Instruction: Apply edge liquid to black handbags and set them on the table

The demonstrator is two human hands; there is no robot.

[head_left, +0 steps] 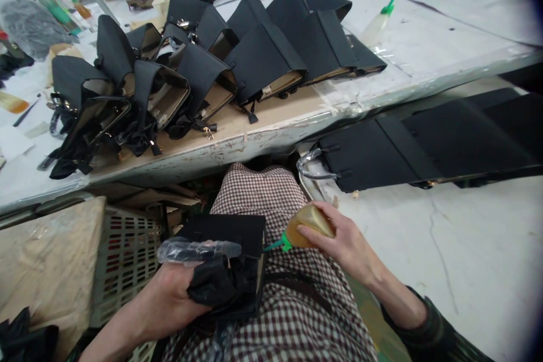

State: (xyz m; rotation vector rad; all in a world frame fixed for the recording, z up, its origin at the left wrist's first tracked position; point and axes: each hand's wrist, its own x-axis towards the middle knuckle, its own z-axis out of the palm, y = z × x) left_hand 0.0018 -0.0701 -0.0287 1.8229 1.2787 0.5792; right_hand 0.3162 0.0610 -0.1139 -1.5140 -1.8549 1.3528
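head view: right fingers (316, 236) grip a bottle (306, 220); left hand (176, 288), its fingers largely hidden, holds a black bag (231, 228).

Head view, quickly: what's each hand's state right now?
Left hand: closed, holding the black bag, fingers partly hidden.
Right hand: closed, holding the green-tipped bottle.
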